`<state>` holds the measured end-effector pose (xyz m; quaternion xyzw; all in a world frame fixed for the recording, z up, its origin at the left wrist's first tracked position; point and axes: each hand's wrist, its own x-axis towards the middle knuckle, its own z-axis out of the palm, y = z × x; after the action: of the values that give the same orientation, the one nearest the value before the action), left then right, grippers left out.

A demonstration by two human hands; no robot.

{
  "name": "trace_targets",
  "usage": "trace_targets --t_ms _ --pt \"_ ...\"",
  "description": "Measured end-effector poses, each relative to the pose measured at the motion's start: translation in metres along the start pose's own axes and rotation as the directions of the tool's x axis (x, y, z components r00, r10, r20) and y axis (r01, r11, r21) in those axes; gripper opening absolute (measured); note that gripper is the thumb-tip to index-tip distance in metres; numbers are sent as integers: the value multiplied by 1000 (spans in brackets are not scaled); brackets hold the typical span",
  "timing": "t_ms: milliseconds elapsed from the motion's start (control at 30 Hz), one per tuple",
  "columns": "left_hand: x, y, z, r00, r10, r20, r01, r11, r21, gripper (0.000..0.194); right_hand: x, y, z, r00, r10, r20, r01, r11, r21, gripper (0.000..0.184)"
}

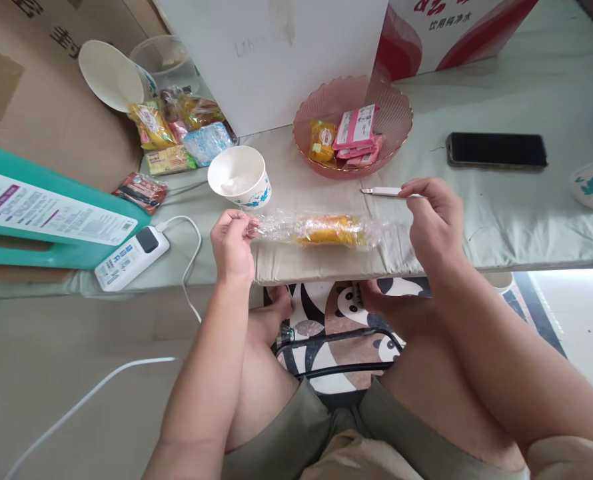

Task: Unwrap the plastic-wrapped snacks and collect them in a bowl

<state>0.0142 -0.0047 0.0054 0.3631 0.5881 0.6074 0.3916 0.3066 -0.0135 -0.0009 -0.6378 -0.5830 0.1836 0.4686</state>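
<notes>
My left hand [234, 243] is closed in a pinch on the crumpled left end of a clear plastic wrapper [276, 228]. Inside the wrapper lies a yellow, roll-shaped item [331, 230], level above the front of the covered table; its exact kind is unclear. My right hand [436, 217] grips a slim white utility knife [384, 191], its tip pointing left, just above the wrapper's right end. Whether those fingers also touch the plastic cannot be made out. Behind my left hand stands a white paper cup [240, 177] with blue leaves, something whitish inside.
A pink ribbed bowl [304, 110] holds small wrapped snacks. Wrapped snacks [176, 130] are piled at the back left by a tipped paper cup [111, 77]. A phone [496, 150] lies right. A white power strip [132, 259] and green jug [51, 207] stand left.
</notes>
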Motion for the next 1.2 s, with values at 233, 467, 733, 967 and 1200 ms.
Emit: trace_targets --t_ms 233,467,733,967,1200 --pt "-6 -11 1 968 120 220 -158 974 163 11 -22 -20 17 739 -392 549 340 919 199 35" --pt "-12 -11 4 835 212 508 -377 892 249 18 -20 -12 33 804 -160 572 193 981 3 30" --pt "-12 -22 1 697 325 639 -642 681 353 18 -19 -15 24 849 -288 444 248 958 147 30" --pt "-2 -30 3 780 460 425 -587 774 239 3 -29 -19 32 769 -335 545 271 942 196 34" --pt "-6 -13 4 982 158 99 -179 946 269 22 -33 -21 42 830 -211 516 196 977 85 35"
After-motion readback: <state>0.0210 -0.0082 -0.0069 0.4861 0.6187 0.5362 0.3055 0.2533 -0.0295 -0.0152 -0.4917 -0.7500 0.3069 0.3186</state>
